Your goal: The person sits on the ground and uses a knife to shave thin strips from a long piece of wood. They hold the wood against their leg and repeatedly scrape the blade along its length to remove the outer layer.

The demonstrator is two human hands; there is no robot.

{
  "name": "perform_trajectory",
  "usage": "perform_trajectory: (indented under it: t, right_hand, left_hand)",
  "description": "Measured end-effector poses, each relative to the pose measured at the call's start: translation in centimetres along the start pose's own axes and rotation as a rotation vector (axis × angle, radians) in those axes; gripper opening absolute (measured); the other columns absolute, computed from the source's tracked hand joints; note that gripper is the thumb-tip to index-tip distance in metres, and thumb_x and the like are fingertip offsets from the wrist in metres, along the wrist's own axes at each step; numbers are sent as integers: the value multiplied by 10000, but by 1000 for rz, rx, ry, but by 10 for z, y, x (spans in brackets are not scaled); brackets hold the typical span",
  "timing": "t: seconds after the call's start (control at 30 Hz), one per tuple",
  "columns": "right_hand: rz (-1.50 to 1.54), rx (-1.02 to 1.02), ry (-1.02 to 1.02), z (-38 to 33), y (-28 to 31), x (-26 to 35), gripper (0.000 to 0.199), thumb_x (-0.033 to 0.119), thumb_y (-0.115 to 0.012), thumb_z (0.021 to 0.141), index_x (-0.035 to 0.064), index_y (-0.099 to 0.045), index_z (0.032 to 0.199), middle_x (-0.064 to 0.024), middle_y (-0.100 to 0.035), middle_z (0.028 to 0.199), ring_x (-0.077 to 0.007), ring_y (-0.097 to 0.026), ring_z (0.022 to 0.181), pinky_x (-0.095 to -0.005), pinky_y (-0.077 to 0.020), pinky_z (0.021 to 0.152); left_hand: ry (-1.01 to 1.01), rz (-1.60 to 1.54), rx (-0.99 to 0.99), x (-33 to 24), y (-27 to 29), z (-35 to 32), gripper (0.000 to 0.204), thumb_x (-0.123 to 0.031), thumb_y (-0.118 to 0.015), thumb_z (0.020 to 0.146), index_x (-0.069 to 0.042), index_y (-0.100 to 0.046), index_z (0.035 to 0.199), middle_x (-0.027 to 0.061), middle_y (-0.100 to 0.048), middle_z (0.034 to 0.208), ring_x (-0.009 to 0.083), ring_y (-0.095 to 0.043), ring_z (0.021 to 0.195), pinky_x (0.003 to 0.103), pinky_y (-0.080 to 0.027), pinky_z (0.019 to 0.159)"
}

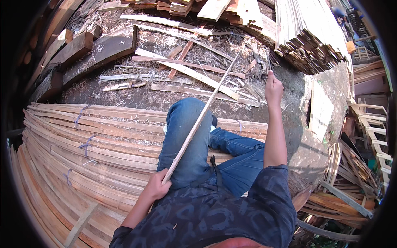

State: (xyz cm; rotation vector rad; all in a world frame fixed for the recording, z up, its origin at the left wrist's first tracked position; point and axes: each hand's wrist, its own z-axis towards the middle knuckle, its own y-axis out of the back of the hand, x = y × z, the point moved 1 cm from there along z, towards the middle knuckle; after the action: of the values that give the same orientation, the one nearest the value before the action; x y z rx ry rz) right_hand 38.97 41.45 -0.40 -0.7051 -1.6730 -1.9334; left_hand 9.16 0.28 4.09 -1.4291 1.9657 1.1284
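My left hand (158, 186), down by my hip, is closed round the near end of a long thin wooden stick (198, 120). The stick slants up and to the right across my raised knee, its far tip above the scrap-strewn ground. Out to the right, my right hand (273, 89) is lifted with its fingers curled and thumb pointing up. Whatever it holds, if anything, is hidden. A short flat pale piece with a narrow dark handle-like end (124, 86) lies on the ground to the left.
I sit on bundled wooden strips (99, 153) tied with blue cord. Loose slats (190, 72) and shavings litter the ground ahead. Heavy beams (99, 58) lie at the far left. A big stack of thin boards (308, 37) stands at the far right, and a flat pale board (320, 109) lies nearer.
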Motion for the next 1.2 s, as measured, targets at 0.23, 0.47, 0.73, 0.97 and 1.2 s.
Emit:
perform_trajectory:
  t: [0.23, 0.47, 0.73, 0.97, 1.2]
  right_hand:
    - [528, 181, -134, -152, -57, -38, 558, 423, -487, 1009, -12, -478, 659, -118, -358, 539, -134, -371, 549, -351, -329, 508]
    - [115, 283, 267, -149, 8, 67, 497, 444, -579, 942, 27, -545, 673, -136, -536, 530, -360, -535, 491, -413, -389, 464]
    - [-564, 427, 579, -96, 85, 142, 542, 562, -581, 890, 68, -604, 670, -117, -560, 511, -305, -618, 500, -399, -476, 466]
    - [-831, 569, 597, -76, 106, 166, 634, 620, -534, 892, 54, -612, 617, -120, -555, 493, -308, -612, 482, -396, -468, 446]
    - [-766, 554, 630, -85, 95, 129, 604, 594, -558, 891, 63, -578, 604, -115, -547, 483, -305, -594, 455, -402, -460, 433]
  left_hand:
    - [-17, 71, -21, 1, -7, 0, 135, -93, -548, 713, 9, -478, 768, 245, -506, 696, 456, -516, 695, 493, -404, 630]
    - [6, 200, -164, -9, -23, -8, 303, -221, -680, 746, -11, -474, 816, 204, -514, 748, 409, -497, 751, 482, -378, 690]
    - [-56, 354, -144, 1, -25, -13, 659, -628, -651, 777, -1, -485, 889, 189, -498, 822, 381, -471, 817, 462, -345, 771]
    - [18, 195, -221, -9, -20, -18, 632, -603, -704, 756, -11, -490, 812, 199, -521, 720, 428, -535, 706, 483, -407, 602]
    - [-28, 208, -230, 7, -21, -5, 557, -482, -783, 705, -12, -491, 774, 214, -552, 696, 439, -574, 691, 470, -447, 585]
